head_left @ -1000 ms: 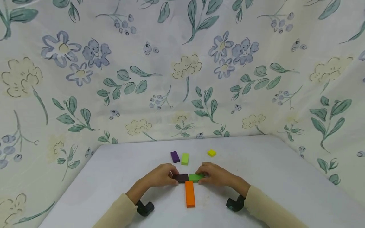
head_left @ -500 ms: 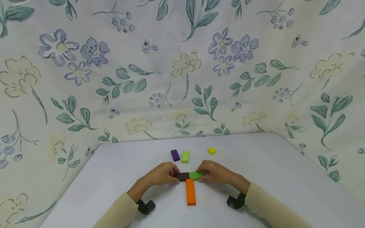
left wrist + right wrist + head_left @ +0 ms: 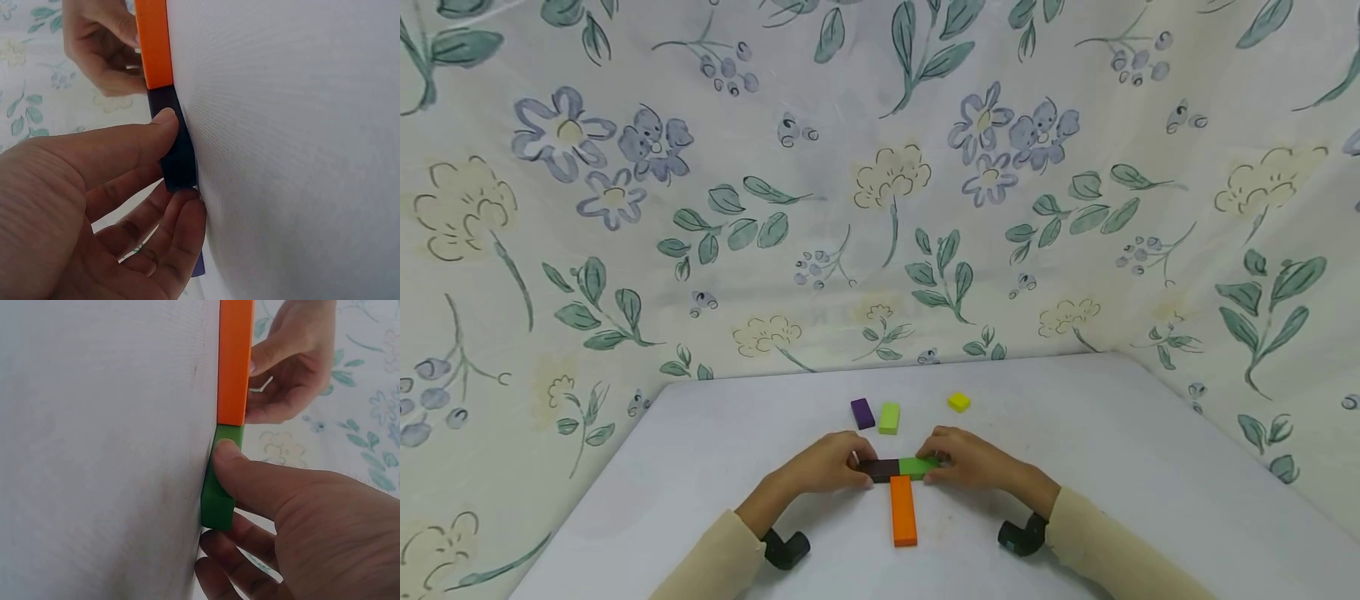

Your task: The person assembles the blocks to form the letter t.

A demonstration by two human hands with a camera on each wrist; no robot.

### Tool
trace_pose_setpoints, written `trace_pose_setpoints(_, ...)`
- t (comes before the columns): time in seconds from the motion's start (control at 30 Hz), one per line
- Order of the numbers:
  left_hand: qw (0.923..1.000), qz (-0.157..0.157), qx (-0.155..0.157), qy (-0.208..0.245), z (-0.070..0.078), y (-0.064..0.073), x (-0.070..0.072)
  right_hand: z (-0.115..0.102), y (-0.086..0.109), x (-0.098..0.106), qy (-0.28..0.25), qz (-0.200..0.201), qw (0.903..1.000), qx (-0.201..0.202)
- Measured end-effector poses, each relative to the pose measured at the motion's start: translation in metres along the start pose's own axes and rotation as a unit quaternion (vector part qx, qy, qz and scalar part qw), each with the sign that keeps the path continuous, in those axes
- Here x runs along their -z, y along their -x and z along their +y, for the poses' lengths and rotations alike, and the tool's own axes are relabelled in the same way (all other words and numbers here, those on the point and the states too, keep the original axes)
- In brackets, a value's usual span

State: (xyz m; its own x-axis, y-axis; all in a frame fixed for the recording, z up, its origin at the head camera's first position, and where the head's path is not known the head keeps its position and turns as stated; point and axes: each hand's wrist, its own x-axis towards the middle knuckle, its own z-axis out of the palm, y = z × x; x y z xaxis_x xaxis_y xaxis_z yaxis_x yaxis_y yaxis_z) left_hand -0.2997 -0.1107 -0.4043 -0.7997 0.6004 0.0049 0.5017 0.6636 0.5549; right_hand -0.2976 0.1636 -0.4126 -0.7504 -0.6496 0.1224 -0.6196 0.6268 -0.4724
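Observation:
In the head view, a dark, nearly black block point(image 3: 882, 471) and a green block point(image 3: 915, 468) lie end to end on the white table. An orange block point(image 3: 903, 512) meets them near their joint and runs toward the person, forming a T. My left hand point(image 3: 829, 463) pinches the dark block from its outer side; the left wrist view shows the thumb on the dark block's point(image 3: 178, 153) near side. Opposite it, my right hand point(image 3: 970, 460) grips the green block, with the thumb against the green block's point(image 3: 219, 503) side in the right wrist view.
Beyond the hands lie a purple block point(image 3: 862, 413), a light green block point(image 3: 889, 418) and a small yellow block point(image 3: 958, 402). A floral cloth point(image 3: 880, 250) hangs behind the white table point(image 3: 715, 433). A black device point(image 3: 1024, 534) sits at the right wrist.

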Motion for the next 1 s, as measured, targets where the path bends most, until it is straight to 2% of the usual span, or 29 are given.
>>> trace_pose_setpoints(0.3, 1.0000, -0.004, 0.008, 0.003, 0.001, -0.001, 0.000, 0.002, 0.000, -0.001, 0.001, 0.001, 1.0000, 0.004)
trace_pose_setpoints(0.4, 0.9993, 0.007, 0.020, -0.030, 0.005, 0.000, -0.003, 0.002, 0.000, -0.001, 0.004, 0.002, 1.0000, 0.008)
trace_pose_setpoints(0.57, 0.9913, 0.039, 0.016, -0.125, 0.021, 0.001, -0.014, 0.002, 0.001, -0.001, 0.005, 0.002, 1.0000, 0.005)
trace_pose_setpoints(0.8, 0.9909, 0.030, -0.017, -0.130, 0.049, 0.004, -0.024, 0.001, 0.000, 0.001, 0.004, 0.003, 1.0000, 0.005)
trace_pose_setpoints(1.0, 0.9896, 0.024, -0.018, -0.141, 0.058, 0.007, -0.028, 0.002, -0.001, -0.001, 0.000, 0.003, 1.0000, 0.002)
